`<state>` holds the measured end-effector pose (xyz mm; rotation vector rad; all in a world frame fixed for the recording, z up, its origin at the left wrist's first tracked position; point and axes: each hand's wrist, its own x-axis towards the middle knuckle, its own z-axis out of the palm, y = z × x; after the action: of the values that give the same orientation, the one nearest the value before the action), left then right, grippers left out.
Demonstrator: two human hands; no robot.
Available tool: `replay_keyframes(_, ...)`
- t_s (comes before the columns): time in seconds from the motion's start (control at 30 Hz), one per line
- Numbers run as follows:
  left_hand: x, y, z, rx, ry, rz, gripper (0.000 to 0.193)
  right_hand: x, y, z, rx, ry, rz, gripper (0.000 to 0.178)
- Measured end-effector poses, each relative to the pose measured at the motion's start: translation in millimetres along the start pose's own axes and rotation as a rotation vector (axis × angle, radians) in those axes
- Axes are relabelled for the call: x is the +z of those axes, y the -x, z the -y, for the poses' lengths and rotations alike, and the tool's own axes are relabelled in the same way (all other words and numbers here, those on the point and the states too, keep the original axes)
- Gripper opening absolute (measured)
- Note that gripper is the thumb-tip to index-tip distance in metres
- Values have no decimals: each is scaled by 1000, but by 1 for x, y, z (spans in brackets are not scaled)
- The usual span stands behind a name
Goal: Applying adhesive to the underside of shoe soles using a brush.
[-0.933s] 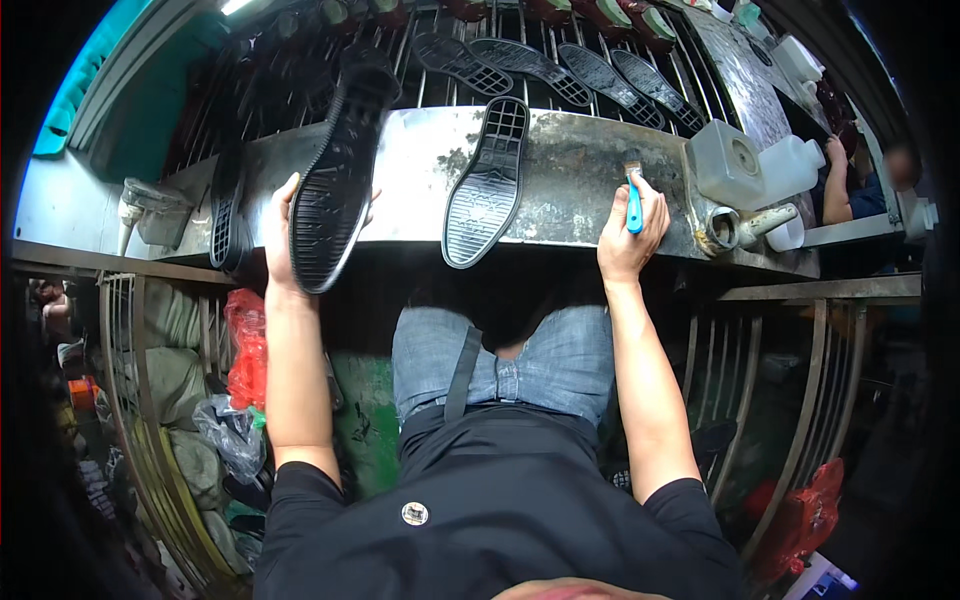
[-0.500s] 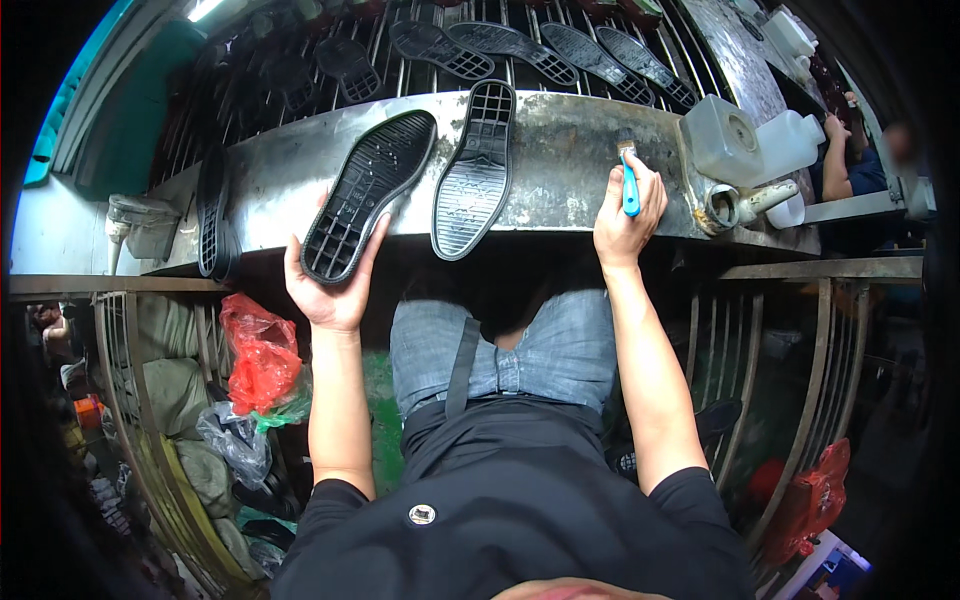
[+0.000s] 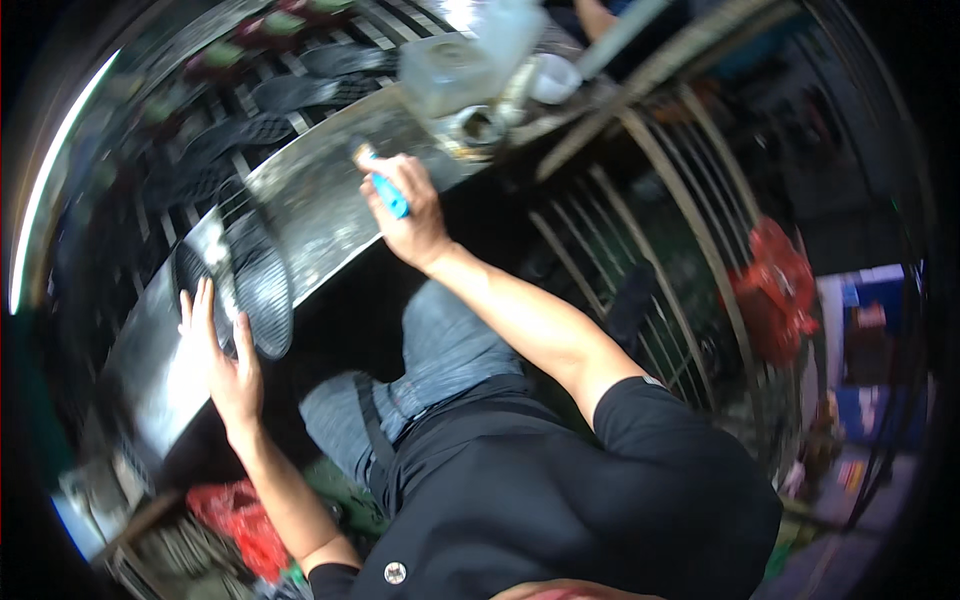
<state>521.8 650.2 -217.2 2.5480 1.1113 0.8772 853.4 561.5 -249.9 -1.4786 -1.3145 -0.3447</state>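
Observation:
My right hand is closed round the blue handle of a paintbrush, held over the metal bench plate with its bristles pointing away from me. My left hand has its fingers stretched and apart, over the near side of a black shoe sole; whether they touch it is blurred. Right beside that sole, a second black sole with a ribbed surface lies across the bench's front edge.
The metal bench runs obliquely, with more soles on the bars behind it. A squarish translucent container and an open jar stand at its right end. A barred frame and red plastic bag are at right.
The whole view has turned and blurred. My left hand no longer grasps the sole from both sides; its fingers are spread. My right hand still holds the paintbrush.

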Motion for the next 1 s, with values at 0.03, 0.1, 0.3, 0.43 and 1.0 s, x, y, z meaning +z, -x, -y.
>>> replay_keyframes(0.03, 17, -4, 9, -3, -81, 87, 66, -26, 0, 4, -16, 7, 15, 35)
replay_keyframes(0.1, 47, -6, 28, 7, -370, 301, 79, -79, -2, 16, -70, 57, 27, 38)
replay_keyframes(0.3, 49, -9, 39, 85, -463, 277, 77, -319, -22, 57, 17, 661, -7, 32)
replay_keyframes(0.43, 49, -8, 42, 66, -448, 297, 76, -511, -21, 61, 394, 1123, -145, 34)
replay_keyframes(1.0, 37, -7, 7, 26, -321, 240, 76, -662, 71, -26, 1048, 223, -531, 43)
